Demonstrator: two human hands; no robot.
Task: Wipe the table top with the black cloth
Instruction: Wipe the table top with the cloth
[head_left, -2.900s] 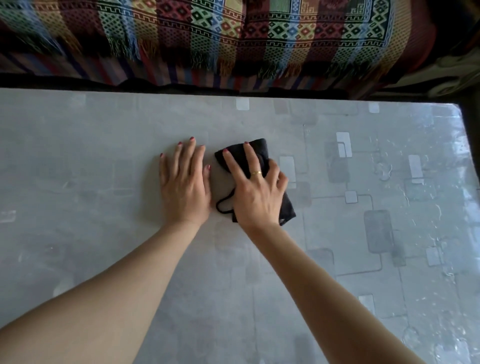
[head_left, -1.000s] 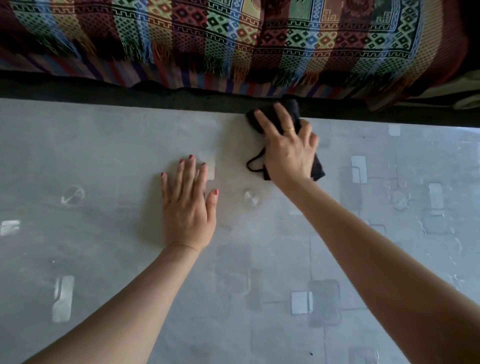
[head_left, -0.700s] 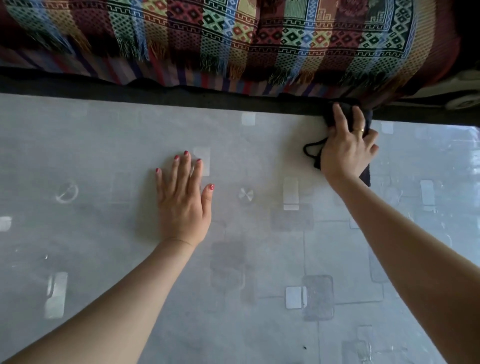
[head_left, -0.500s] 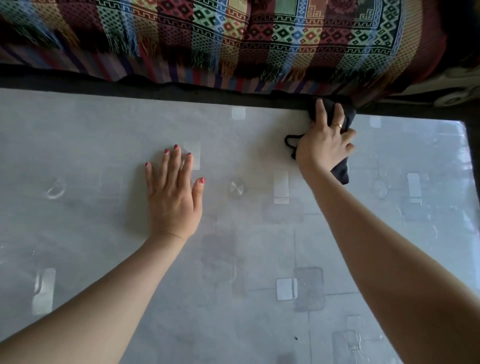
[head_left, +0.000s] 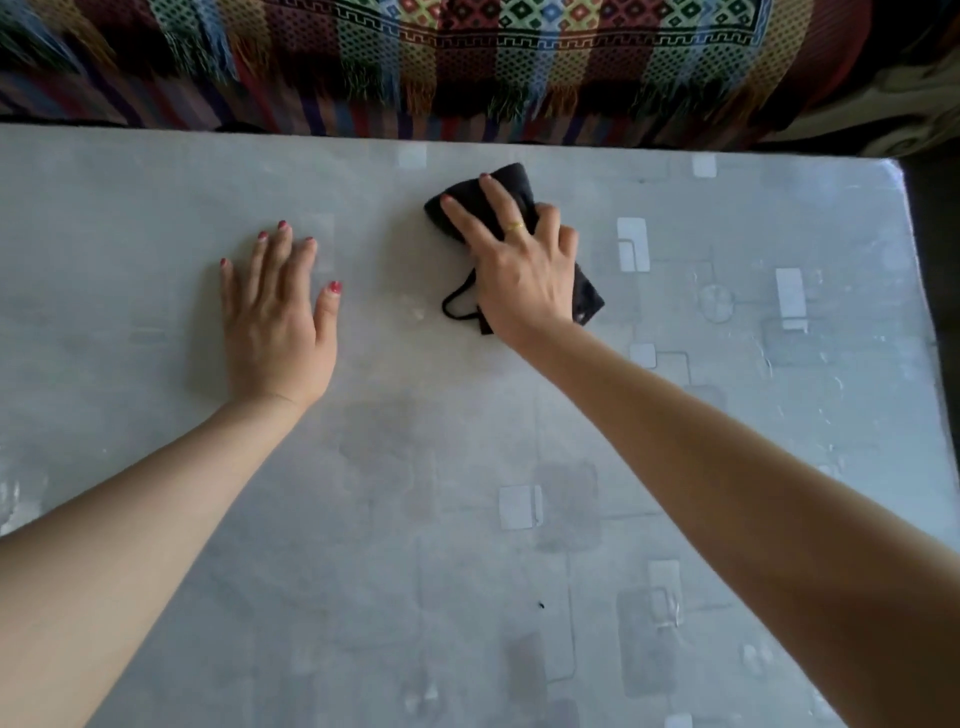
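Observation:
The black cloth (head_left: 511, 188) lies on the grey table top (head_left: 415, 467), a little back from the far edge and right of centre. My right hand (head_left: 519, 270) presses flat on it with fingers spread, covering most of it; a corner and a thin loop stick out near my wrist. My left hand (head_left: 275, 317) rests flat on the bare table to the left of the cloth, fingers together, holding nothing.
A colourful woven blanket with fringes (head_left: 467, 62) hangs just beyond the table's far edge. The table's right edge (head_left: 919, 312) drops to a dark gap. The glossy surface carries faint square patterns and some smears on the right side.
My right hand has dragged the cloth from the far edge toward me and slightly left. My left hand has stayed flat in about the same spot.

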